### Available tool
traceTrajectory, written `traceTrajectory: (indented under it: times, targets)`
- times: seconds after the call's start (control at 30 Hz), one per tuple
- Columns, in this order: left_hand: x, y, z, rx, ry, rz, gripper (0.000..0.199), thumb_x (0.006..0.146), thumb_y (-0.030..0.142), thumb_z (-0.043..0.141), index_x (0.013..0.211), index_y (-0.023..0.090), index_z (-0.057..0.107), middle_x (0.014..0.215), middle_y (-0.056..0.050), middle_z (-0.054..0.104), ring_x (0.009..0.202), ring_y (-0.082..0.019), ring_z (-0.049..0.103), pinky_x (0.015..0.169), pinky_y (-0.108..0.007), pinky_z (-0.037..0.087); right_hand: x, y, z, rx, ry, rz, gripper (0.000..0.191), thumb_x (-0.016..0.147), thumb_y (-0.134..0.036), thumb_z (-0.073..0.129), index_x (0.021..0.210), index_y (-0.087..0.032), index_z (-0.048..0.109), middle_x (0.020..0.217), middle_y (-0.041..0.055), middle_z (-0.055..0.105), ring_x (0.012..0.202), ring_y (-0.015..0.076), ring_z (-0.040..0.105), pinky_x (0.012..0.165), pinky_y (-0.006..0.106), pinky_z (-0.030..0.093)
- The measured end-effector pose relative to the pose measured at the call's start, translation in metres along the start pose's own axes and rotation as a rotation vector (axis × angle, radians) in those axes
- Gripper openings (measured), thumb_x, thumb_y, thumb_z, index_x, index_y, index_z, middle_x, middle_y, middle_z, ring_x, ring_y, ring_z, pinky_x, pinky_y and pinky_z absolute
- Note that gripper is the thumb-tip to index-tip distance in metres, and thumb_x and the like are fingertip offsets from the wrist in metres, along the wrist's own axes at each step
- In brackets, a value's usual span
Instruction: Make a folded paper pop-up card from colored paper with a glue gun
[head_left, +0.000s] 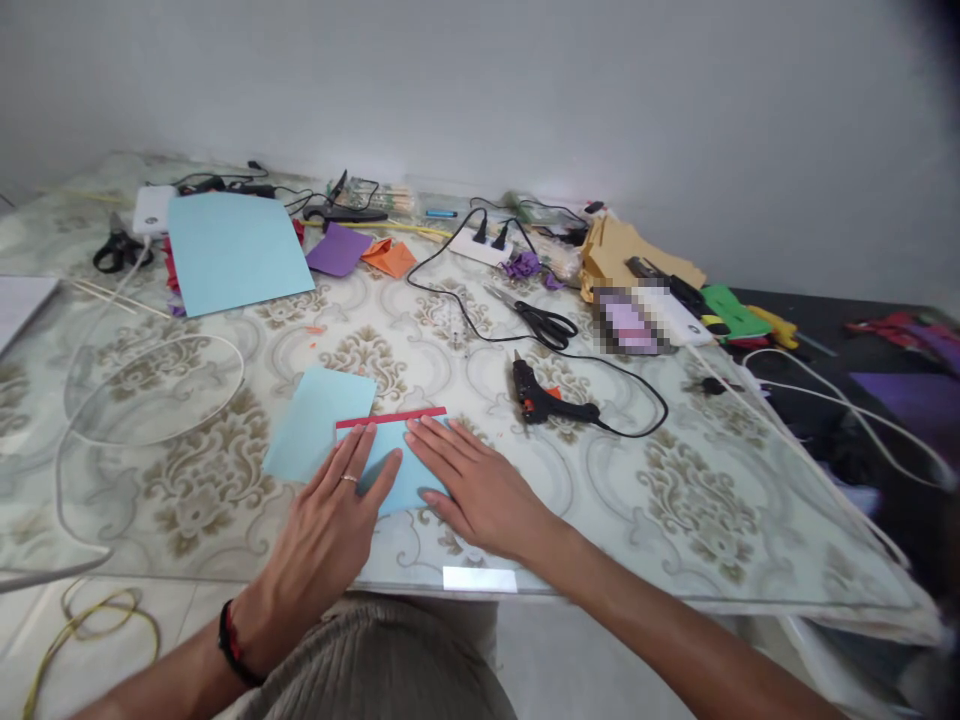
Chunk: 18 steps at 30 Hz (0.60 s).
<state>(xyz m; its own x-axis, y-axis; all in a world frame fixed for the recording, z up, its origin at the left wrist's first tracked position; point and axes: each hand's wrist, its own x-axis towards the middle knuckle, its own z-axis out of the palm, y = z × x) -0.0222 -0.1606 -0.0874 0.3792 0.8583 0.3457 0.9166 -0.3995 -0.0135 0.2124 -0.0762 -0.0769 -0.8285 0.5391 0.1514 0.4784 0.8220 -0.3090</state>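
Observation:
A light blue sheet of paper (405, 492) lies near the front edge of the table, with a narrow red strip (390, 417) along its far edge. My left hand (337, 500) rests flat on the sheet's left part, fingers stretched and fingertips near the strip. Over the right part lies my right hand (472, 480), also flat, its fingertips just below the strip. Neither hand grips anything. Another light blue piece of paper (311, 420) lies partly beneath the left side of the sheet. My palms hide some of the sheet.
A black glue gun (551, 395) lies to the right, its cord running to a power strip (480, 247). Black-handled scissors (544, 322) lie beyond it. At the back are a large blue sheet (236, 255), purple paper (339, 250) and orange paper (390, 257). A white cable (157, 440) loops at left.

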Motion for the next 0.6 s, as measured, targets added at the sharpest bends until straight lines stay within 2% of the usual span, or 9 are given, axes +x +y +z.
traceTrajectory:
  times: [0.1,0.2,0.27,0.33,0.4,0.47,0.6]
  targets:
    - [-0.006,-0.003,0.001,-0.012,0.023,-0.014,0.058,0.096,0.0,0.054,0.151,0.015,0.056,0.163,-0.028,0.049,0.15,-0.041,0.052,0.115,-0.055,0.054,-0.014,0.007,-0.003,0.0,0.025,0.028,0.064,0.111,-0.039,0.048,0.167,-0.011,0.036,0.17,0.0199,0.043,0.161,0.0331,0.035,0.13,0.062,0.037]
    - [-0.006,-0.002,-0.002,-0.013,0.028,-0.021,0.053,0.1,0.006,0.056,0.152,0.014,0.054,0.163,-0.027,0.049,0.15,-0.041,0.052,0.116,-0.055,0.054,-0.022,0.009,-0.005,0.02,0.039,0.07,0.066,0.111,-0.038,0.048,0.17,-0.014,0.029,0.171,0.02,0.04,0.162,0.0328,0.035,0.129,0.063,0.038]
    - [-0.003,0.0,-0.006,-0.017,0.015,-0.016,0.052,0.103,0.024,0.062,0.152,0.012,0.053,0.162,-0.029,0.049,0.15,-0.043,0.051,0.118,-0.058,0.051,-0.023,0.008,-0.006,0.031,0.035,0.092,0.07,0.11,-0.041,0.051,0.171,-0.016,0.026,0.172,0.0199,0.039,0.162,0.0331,0.035,0.129,0.064,0.037]
    - [0.004,0.003,-0.013,-0.012,-0.009,0.0,0.068,0.098,0.047,0.071,0.151,0.009,0.054,0.159,-0.034,0.049,0.149,-0.048,0.051,0.118,-0.061,0.049,-0.022,0.008,-0.008,0.038,0.016,0.095,0.08,0.106,-0.048,0.06,0.171,-0.017,0.026,0.172,0.0204,0.039,0.162,0.0348,0.033,0.129,0.066,0.035]
    - [0.013,0.006,-0.02,0.026,-0.05,0.007,0.079,0.089,0.057,0.078,0.148,0.008,0.057,0.152,-0.036,0.055,0.144,-0.05,0.055,0.116,-0.062,0.05,-0.02,0.009,-0.013,0.039,0.007,0.088,0.09,0.098,-0.054,0.07,0.169,-0.017,0.03,0.172,0.021,0.039,0.162,0.0371,0.033,0.129,0.067,0.033]
    - [0.024,0.009,-0.027,0.092,-0.11,0.011,0.072,0.088,0.049,0.082,0.143,0.009,0.061,0.143,-0.035,0.063,0.136,-0.049,0.063,0.114,-0.06,0.051,-0.016,0.011,-0.02,0.033,0.011,0.069,0.091,0.093,-0.052,0.076,0.166,-0.016,0.036,0.17,0.0218,0.043,0.16,0.038,0.036,0.129,0.067,0.032]
    - [0.044,0.012,-0.036,0.18,-0.303,0.037,0.063,0.086,0.024,0.079,0.143,0.006,0.061,0.137,-0.035,0.067,0.128,-0.048,0.067,0.113,-0.06,0.051,-0.006,0.017,-0.033,-0.016,0.012,0.001,0.077,0.087,-0.031,0.076,0.156,-0.01,0.05,0.16,0.0237,0.055,0.154,0.0366,0.045,0.131,0.062,0.03]
